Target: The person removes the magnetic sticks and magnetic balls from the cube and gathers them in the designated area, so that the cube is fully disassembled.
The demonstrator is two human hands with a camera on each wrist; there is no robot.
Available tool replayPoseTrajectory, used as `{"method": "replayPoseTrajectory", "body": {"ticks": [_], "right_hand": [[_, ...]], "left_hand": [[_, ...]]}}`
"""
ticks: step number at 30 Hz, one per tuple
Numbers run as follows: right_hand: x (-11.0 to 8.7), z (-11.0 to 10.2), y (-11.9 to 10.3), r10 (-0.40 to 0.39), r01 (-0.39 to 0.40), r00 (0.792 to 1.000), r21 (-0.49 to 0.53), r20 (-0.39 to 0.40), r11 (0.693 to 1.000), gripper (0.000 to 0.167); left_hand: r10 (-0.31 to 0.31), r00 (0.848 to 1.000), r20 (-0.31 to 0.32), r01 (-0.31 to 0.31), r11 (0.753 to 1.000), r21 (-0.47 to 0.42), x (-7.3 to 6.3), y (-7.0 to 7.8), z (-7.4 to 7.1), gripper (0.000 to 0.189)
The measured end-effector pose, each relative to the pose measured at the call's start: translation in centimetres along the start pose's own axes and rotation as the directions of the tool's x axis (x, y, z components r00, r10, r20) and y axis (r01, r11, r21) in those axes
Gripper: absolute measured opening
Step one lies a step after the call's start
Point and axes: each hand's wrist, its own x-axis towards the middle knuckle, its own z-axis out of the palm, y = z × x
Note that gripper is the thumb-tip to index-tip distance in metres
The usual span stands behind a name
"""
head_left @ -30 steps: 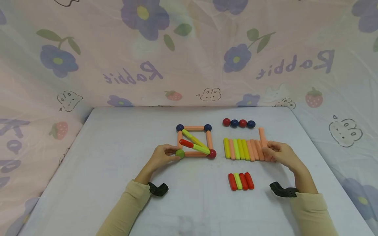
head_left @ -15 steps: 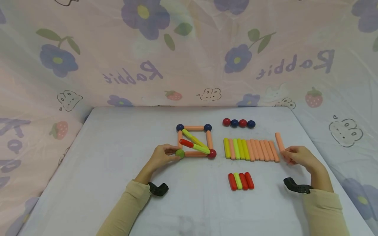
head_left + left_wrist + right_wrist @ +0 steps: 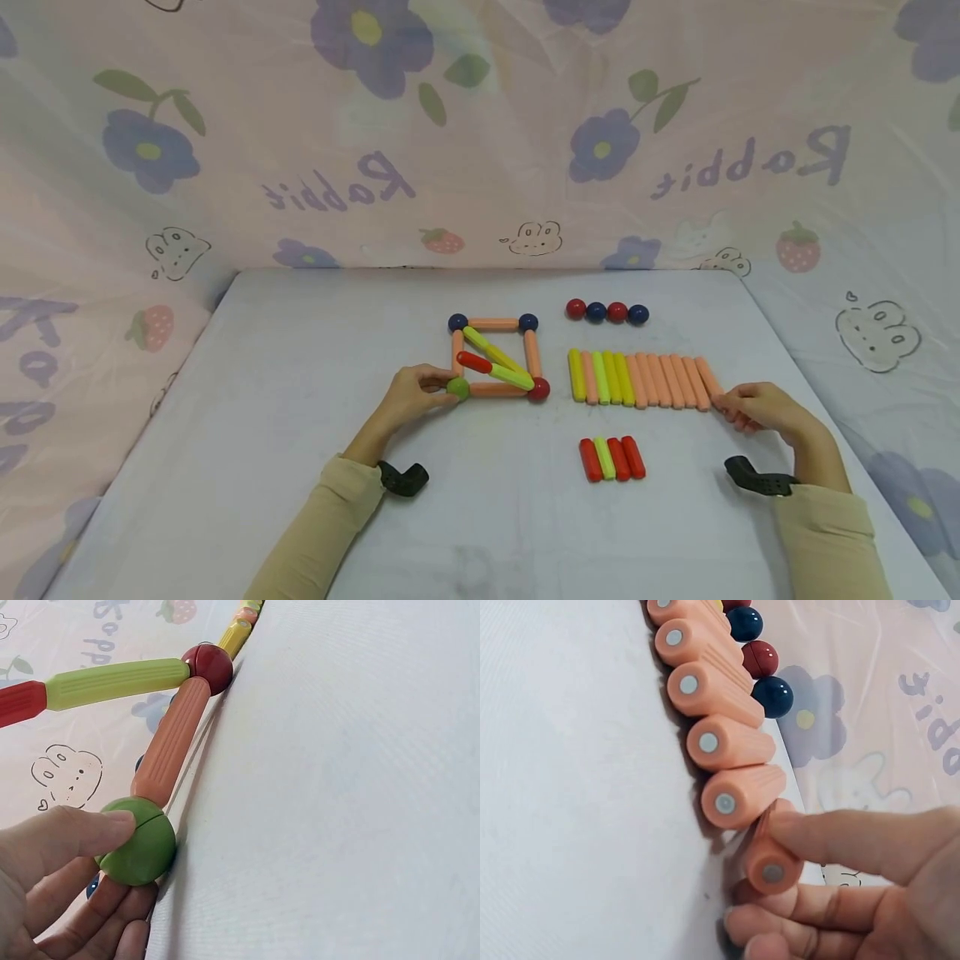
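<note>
My left hand pinches a green ball at the near left corner of a square frame. Orange magnetic rods form its sides, with blue balls at the far corners and a red ball at the near right. From the red ball, a yellow rod crosses to the far left corner, and a lime rod with a red rod on its end rises at a slant. My right hand pinches an orange rod by its near end, at the right end of a row of rods.
Behind the row of rods lie red and blue balls in a line. Nearer me are short red rods and a lime one. A flower-print cloth hangs behind the white table.
My right hand has moved right and then lowered its orange rod against the row's right end. The left hand has stayed on the green ball.
</note>
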Motion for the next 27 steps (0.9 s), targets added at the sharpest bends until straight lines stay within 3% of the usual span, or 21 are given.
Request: {"method": "replayPoseTrajectory", "body": {"ticks": [12,21,27], "right_hand": [[0.0,0.3,0.2,-0.010,0.011,0.999,0.015,-0.035,1.000,0.037],[-0.6,0.9,-0.9,-0.007,0.008,0.986,0.002,-0.166,1.000,0.045],[-1.4,2.3,-3.7,-0.122,0.123,0.963,-0.010,-0.241,0.992,0.043]], "left_hand": [[0.008,1.000,-0.009,-0.008,1.000,0.011,0.1,-0.2,0.0,0.037],[-0.018,1.000,-0.002,0.018,1.000,-0.002,0.1,-0.2,0.0,0.037],[-0.015,1.000,0.003,0.015,1.000,0.007,0.2,-0.2,0.0,0.037]]}}
